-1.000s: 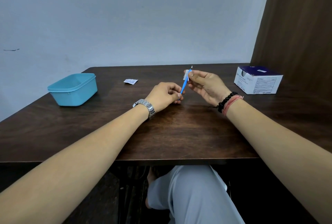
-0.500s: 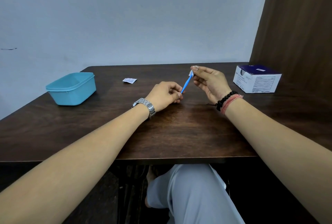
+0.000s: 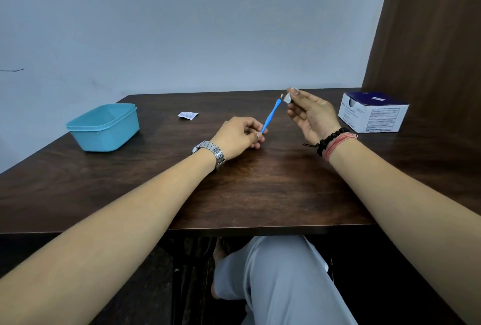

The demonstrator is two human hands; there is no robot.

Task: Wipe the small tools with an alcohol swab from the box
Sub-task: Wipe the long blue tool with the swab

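Wiping under way: blue-handled small tool (image 3: 269, 116) raised above the middle of the tabletop (image 3: 260, 189), tilted with its metal tip up and toward the far edge; alcohol swab (image 3: 288, 97) at that tip, touching or just beside it, too small to tell which. Judged mid-task, one tool in work near the end of a stroke; no other tools visible, so number left unknown. Swab box (image 3: 372, 112) near the far right corner; torn white sachet (image 3: 188, 115) flat near the far edge; turquoise tub (image 3: 104, 126) toward the far left corner, contents hidden.

Left hand (image 3: 239, 136): fingers curled, pinching the lower end of the handle between thumb and fingertips, knuckles up, wrist low over the tabletop, metal watch (image 3: 212, 154) at the wrist. Right hand (image 3: 309, 116): raised higher, palm turned inward, thumb and forefinger pinching the swab, remaining fingers loosely spread; bead and thread bracelets (image 3: 333, 141) at the wrist. Forearms converging from the near edge
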